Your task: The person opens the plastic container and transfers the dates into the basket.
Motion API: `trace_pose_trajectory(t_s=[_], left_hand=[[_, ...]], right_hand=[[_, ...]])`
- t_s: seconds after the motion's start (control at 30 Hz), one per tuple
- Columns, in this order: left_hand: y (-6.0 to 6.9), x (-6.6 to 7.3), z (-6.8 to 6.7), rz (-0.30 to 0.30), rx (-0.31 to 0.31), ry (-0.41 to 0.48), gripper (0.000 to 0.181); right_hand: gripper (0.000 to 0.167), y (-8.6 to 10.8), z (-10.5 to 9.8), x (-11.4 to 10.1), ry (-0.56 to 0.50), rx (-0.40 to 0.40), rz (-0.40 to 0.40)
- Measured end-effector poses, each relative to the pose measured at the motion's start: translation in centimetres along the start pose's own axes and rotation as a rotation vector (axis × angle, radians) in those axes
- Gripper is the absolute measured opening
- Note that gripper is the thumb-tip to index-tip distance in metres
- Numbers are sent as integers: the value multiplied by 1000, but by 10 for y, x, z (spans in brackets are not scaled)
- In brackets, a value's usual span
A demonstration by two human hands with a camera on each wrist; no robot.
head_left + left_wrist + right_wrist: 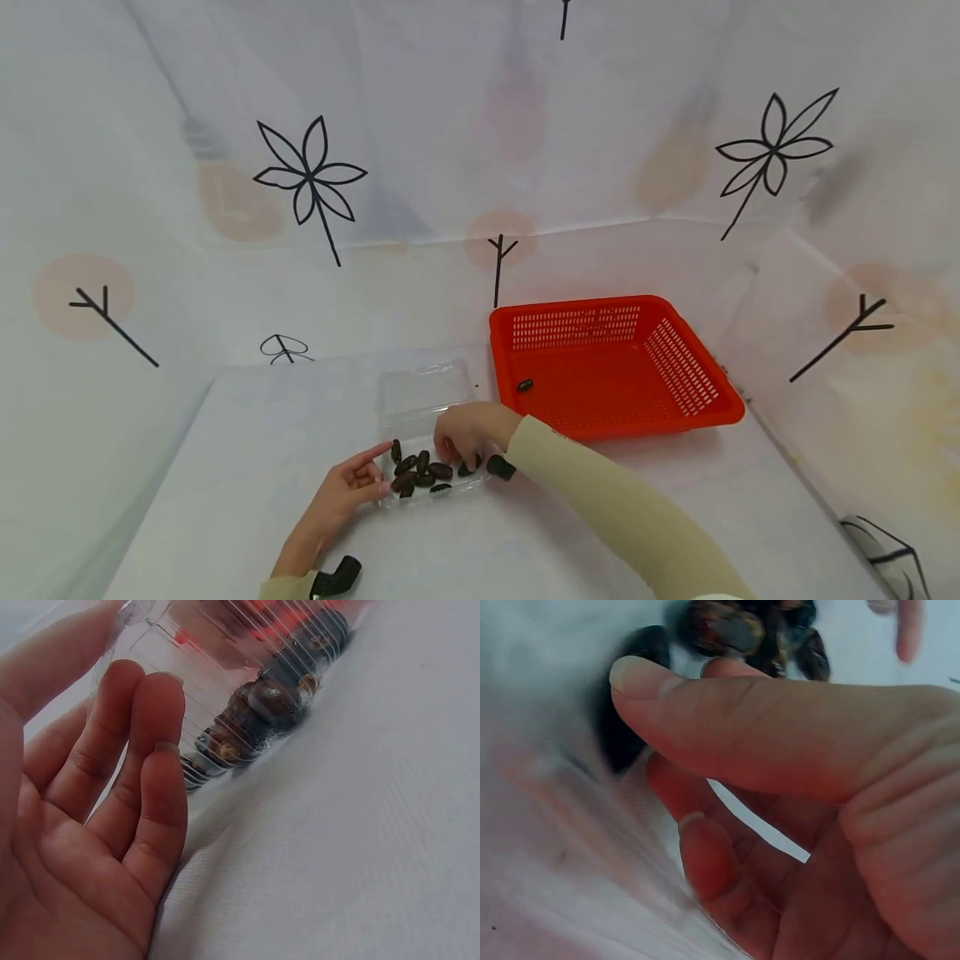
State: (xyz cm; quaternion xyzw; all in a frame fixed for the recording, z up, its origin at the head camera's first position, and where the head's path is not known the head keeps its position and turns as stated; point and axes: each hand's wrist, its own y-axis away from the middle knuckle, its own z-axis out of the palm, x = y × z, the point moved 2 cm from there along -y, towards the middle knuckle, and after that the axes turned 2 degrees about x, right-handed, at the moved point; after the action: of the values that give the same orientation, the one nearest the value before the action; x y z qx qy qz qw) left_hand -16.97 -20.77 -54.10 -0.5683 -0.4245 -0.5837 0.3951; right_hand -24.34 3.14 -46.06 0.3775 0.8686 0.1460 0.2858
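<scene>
A clear plastic box (423, 387), its lid laid back, holds several dark brown dates (423, 462). At the box's left end is my left hand (343, 493), index finger straight along it and thumb at the near corner. The left wrist view shows the other fingers (161, 712) loosely bent against the clear ridged wall. My right hand (474, 432) reaches down into the box's right side. In the right wrist view, its thumb and a finger pinch a dark date (634, 705); part of the date is hidden behind the thumb.
To the right behind the box stands a red slotted plastic basket (615, 392) with one date (525, 385) in its left part. Everything rests on a white-covered table (247, 467), with patterned cloth (420, 292) hanging behind and at the sides.
</scene>
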Motion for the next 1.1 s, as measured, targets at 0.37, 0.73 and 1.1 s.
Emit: trace_pose_trajectory(t_s=[0.37,0.73,1.1], left_hand=[[-1,3,1,-9,-12,-3,65],[2,0,0,-16,-12,16,65],[1,0,2,-22,-3,-5,60]], right_hand=[[25,4,0,-4,9,-13,80],[22,1,-6,3,-97,27,-70],[18,15,-22,16,-399,137,-232]])
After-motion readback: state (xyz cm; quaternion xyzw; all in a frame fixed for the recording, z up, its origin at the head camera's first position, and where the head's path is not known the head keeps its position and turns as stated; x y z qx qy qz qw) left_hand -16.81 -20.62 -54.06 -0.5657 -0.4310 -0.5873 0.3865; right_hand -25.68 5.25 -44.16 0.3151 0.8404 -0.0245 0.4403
